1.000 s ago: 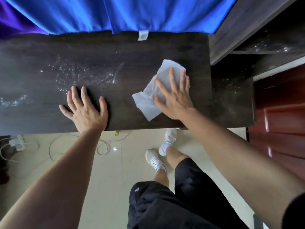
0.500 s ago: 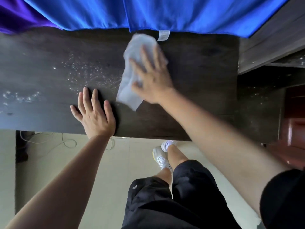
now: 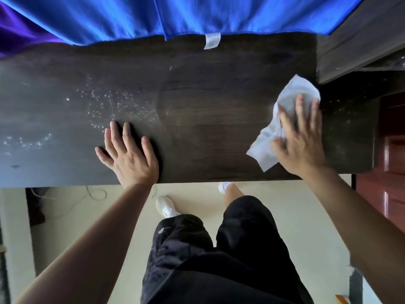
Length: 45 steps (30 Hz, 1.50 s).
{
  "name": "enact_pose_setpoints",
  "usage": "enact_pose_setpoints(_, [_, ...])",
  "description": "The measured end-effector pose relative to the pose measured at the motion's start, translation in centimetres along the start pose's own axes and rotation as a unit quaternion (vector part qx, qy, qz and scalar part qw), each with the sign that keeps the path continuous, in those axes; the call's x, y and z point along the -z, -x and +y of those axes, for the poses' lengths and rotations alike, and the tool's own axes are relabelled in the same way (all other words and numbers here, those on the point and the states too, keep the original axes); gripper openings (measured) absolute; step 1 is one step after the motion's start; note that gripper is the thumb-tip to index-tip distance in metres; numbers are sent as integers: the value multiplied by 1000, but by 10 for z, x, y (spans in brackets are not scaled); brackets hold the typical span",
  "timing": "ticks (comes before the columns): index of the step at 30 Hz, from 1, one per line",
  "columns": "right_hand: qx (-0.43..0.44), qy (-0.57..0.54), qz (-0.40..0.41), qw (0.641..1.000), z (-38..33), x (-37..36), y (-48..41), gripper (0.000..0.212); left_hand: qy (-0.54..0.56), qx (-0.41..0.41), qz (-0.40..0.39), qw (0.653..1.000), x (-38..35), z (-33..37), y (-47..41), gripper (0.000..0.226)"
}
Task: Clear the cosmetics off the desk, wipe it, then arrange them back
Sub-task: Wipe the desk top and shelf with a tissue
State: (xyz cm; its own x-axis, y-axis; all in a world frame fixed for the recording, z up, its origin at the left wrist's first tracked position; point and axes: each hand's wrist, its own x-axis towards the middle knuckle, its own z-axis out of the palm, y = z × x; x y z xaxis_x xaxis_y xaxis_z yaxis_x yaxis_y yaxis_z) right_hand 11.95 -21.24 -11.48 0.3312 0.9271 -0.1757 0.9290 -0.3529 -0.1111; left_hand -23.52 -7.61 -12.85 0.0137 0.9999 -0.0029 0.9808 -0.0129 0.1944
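Dark wooden desk top [image 3: 214, 88]: wiping step, judged partway done. Right hand [image 3: 300, 145], fingers straight and slightly spread, presses crumpled white tissue [image 3: 291, 95] flat at desk's right end; flat palm likely for wide contact. Left hand [image 3: 129, 154], fingers spread, rests flat near desk's front edge, probably bracing. White specks [image 3: 114, 104] on desk's left half, unwiped. Cosmetics not on desk, out of view. No containers visible.

Blue fabric [image 3: 197, 14] with a white tag [image 3: 212, 40] hangs at the back, purple fabric [image 3: 19, 34] beside it — cables [image 3: 92, 194] on the floor [image 3: 306, 216].
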Motion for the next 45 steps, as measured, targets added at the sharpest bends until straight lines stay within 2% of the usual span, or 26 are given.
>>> enact_pose_setpoints(4, [-85, -33, 21, 996, -25, -9, 26, 78, 8, -4, -13, 1000, 2, 2, -1, 63])
enact_pose_setpoints(8, [-144, -42, 30, 988, -96, -24, 64, 75, 42, -15, -30, 999, 10, 5, -2, 70])
enact_pose_setpoints(11, [-114, -49, 21, 992, -171, -35, 76, 73, 102, -34, -54, 993, 18, -2, 0, 66])
enact_pose_setpoints(14, [-62, -48, 25, 997, -239, -44, 68, 71, 148, -95, -30, 984, 29, -38, -10, 57])
enact_pose_setpoints(17, [-28, -58, 24, 998, -299, -45, 54, 68, 67, -139, 1, 988, 44, -99, -43, 57])
enact_pose_setpoints(20, [-13, -35, -3, 999, -341, -44, 38, 74, 11, -158, -22, 987, 48, -140, -72, 62])
enact_pose_setpoints(23, [47, -20, 8, 999, -335, -48, 26, 70, 12, -162, -26, 986, 43, -145, -79, 64])
enact_pose_setpoints(25, [49, -14, 15, 999, -307, -45, 15, 72, 14, -166, -21, 986, 41, -144, -77, 62])
enact_pose_setpoints(30, [-140, -7, -24, 990, -231, -21, -58, 81, 22, -158, -23, 987, 39, -145, -81, 61])
enact_pose_setpoints(33, [-182, -21, -24, 983, -234, -9, -111, 86, 14, -173, -20, 985, 39, -145, -81, 61])
enact_pose_setpoints(35, [-149, -13, -20, 989, -259, -8, -134, 84, 20, -176, -16, 984, 38, -147, -83, 61])
enact_pose_setpoints(38, [18, -4, -5, 1000, -311, -16, -126, 76, 31, -162, -5, 986, 38, -149, -81, 64])
enact_pose_setpoints(42, [205, 7, -8, 979, -338, -33, -57, 73, 30, -145, -7, 989, 41, -147, -82, 68])
enact_pose_setpoints(45, [210, 12, -13, 977, -286, -31, -30, 74, 22, -140, -17, 990, 43, -145, -81, 68])
